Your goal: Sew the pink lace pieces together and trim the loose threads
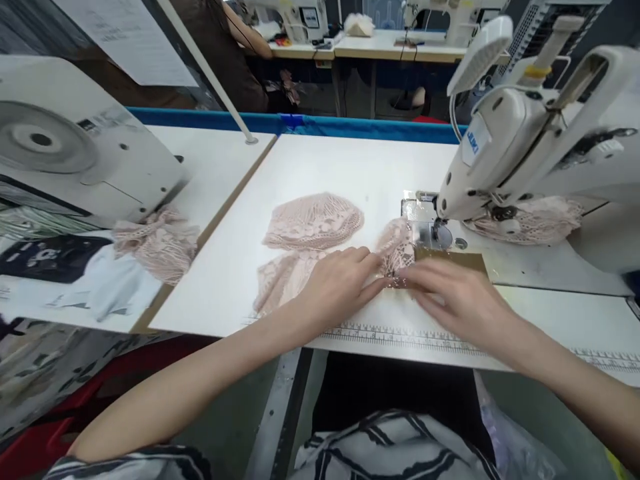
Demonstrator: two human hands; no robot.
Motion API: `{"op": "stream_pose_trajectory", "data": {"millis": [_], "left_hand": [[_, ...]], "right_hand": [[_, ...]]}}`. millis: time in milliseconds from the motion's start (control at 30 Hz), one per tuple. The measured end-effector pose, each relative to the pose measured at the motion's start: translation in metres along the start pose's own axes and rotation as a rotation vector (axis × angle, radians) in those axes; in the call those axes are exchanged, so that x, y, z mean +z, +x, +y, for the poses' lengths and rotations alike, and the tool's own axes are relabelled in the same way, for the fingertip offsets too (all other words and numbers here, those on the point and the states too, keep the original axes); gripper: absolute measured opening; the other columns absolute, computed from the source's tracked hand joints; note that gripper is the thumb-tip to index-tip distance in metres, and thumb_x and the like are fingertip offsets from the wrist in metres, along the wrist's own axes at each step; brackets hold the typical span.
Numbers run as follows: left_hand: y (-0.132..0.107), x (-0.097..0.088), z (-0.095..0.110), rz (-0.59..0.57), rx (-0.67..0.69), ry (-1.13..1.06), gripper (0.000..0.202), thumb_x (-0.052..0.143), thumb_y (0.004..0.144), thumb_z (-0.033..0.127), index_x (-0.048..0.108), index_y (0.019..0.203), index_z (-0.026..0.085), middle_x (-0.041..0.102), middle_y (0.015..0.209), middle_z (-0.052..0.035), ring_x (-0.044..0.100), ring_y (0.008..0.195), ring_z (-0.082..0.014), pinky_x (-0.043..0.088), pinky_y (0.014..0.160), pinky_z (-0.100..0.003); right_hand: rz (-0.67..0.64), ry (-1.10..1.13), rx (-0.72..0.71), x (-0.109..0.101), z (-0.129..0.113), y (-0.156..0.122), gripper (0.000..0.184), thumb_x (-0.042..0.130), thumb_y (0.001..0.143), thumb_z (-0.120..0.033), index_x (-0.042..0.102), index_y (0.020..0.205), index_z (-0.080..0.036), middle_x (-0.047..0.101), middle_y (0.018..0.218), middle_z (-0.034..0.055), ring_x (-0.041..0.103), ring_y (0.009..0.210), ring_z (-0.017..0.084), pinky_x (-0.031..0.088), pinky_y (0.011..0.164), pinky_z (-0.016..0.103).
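Note:
A piece of pale pink lace (397,243) lies left of the sewing machine's needle area, its near edge between my two hands. My left hand (345,277) pinches that edge from the left. From the right, my right hand (447,287) has its fingers on the same edge, somewhat blurred. Beyond my left hand lies a flat lace piece (315,220) with a scalloped rim. Another lace piece (280,277) is partly hidden under my left wrist. The white sewing machine (505,140) stands with its presser foot (438,230) just beyond my right hand.
More lace (537,220) is bunched beneath the machine arm. A printed ruler strip (400,335) runs along the table's front edge. At left are a second machine (85,140), a lace bundle (160,243) and white cloth (120,280). A person (225,53) sits across the table.

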State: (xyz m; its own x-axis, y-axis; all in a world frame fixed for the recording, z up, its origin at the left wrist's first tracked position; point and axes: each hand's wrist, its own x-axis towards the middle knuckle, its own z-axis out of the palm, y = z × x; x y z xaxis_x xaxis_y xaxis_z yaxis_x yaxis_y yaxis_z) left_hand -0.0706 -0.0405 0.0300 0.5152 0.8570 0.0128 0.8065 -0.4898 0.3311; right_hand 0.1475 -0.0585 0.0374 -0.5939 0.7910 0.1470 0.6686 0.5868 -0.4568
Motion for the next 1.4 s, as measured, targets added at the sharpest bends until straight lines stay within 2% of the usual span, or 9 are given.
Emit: {"op": "stream_pose_trajectory", "data": {"millis": [100,200,400,533,667,800,900,1100,1400], "left_hand": [[0.007,0.011,0.009,0.049,-0.009,0.150,0.034,0.048,0.093,0.048,0.060,0.102,0.017,0.063,0.096,-0.0105,0.056,0.086,-0.0244,0.037,0.069,-0.033],[0.010,0.011,0.010,0.066,-0.025,0.163,0.024,0.047,0.094,0.039,0.059,0.098,0.019,0.063,0.095,-0.0087,0.055,0.083,-0.0223,0.036,0.066,-0.032],[0.004,0.006,0.009,0.181,-0.185,-0.025,0.031,0.052,0.090,0.046,0.054,0.106,0.020,0.062,0.103,-0.0088,0.058,0.088,-0.0233,0.043,0.070,-0.034],[0.003,0.005,0.020,0.227,-0.200,-0.458,0.056,0.066,0.081,0.048,0.046,0.127,0.025,0.055,0.129,-0.0105,0.054,0.113,-0.0267,0.045,0.090,-0.039],[0.012,0.005,0.033,0.000,-0.164,-1.033,0.022,0.064,0.085,0.039,0.063,0.097,0.021,0.067,0.104,-0.0054,0.062,0.094,-0.0200,0.048,0.083,-0.033],[0.020,0.006,0.044,-0.027,-0.190,-1.303,0.022,0.061,0.088,0.042,0.064,0.090,0.020,0.065,0.094,-0.0024,0.061,0.089,-0.0151,0.048,0.083,-0.029],[0.023,0.004,0.053,-0.050,-0.172,-1.293,0.025,0.057,0.090,0.043,0.061,0.083,0.019,0.060,0.085,0.0001,0.057,0.080,-0.0121,0.047,0.077,-0.026],[0.028,-0.006,0.071,-0.172,-0.101,-1.220,0.025,0.054,0.092,0.043,0.059,0.094,0.019,0.060,0.092,-0.0025,0.059,0.084,-0.0149,0.046,0.077,-0.029],[0.033,-0.006,0.068,-0.130,-0.046,-1.075,0.025,0.064,0.085,0.041,0.058,0.087,0.017,0.054,0.083,0.0002,0.050,0.074,-0.0113,0.040,0.068,-0.025]], "right_hand": [[0.153,-0.183,0.039,0.005,0.028,0.017,0.039,0.038,0.093,-0.018,0.057,0.126,-0.024,0.057,0.134,0.0060,0.062,0.106,0.027,0.054,0.068,0.037],[0.120,-0.245,0.096,0.012,0.043,0.045,0.049,0.034,0.089,-0.011,0.048,0.134,-0.025,0.047,0.144,0.0078,0.065,0.077,0.021,0.043,0.050,0.031],[0.109,-0.187,0.074,0.012,0.031,0.054,0.026,0.039,0.094,-0.021,0.065,0.087,-0.019,0.065,0.082,0.0059,0.053,0.059,0.015,0.028,0.049,0.028],[0.098,0.228,0.091,-0.009,0.021,0.021,0.035,0.043,0.097,-0.039,0.060,0.071,-0.022,0.056,0.062,-0.0006,0.048,0.054,0.012,0.030,0.051,0.027],[0.033,0.781,0.318,-0.032,0.021,-0.016,0.041,0.050,0.092,-0.050,0.057,0.064,-0.022,0.047,0.054,-0.0029,0.043,0.049,0.011,0.034,0.050,0.026],[0.035,1.001,0.501,-0.036,0.030,-0.047,0.040,0.056,0.089,-0.053,0.055,0.066,-0.021,0.044,0.054,-0.0040,0.039,0.048,0.009,0.033,0.048,0.024],[-0.012,1.088,0.550,-0.034,0.034,-0.063,0.041,0.054,0.088,-0.056,0.053,0.069,-0.020,0.048,0.053,-0.0031,0.042,0.047,0.009,0.031,0.046,0.024],[-0.019,1.163,0.501,-0.035,0.034,-0.063,0.051,0.064,0.082,-0.055,0.053,0.122,-0.024,0.062,0.090,0.0021,0.040,0.047,0.005,0.031,0.045,0.023],[0.022,0.971,0.509,-0.036,0.040,-0.051,0.034,0.072,0.075,-0.050,0.066,0.087,-0.019,0.043,0.055,-0.0081,0.024,0.041,0.003,0.014,0.039,0.022]]}}
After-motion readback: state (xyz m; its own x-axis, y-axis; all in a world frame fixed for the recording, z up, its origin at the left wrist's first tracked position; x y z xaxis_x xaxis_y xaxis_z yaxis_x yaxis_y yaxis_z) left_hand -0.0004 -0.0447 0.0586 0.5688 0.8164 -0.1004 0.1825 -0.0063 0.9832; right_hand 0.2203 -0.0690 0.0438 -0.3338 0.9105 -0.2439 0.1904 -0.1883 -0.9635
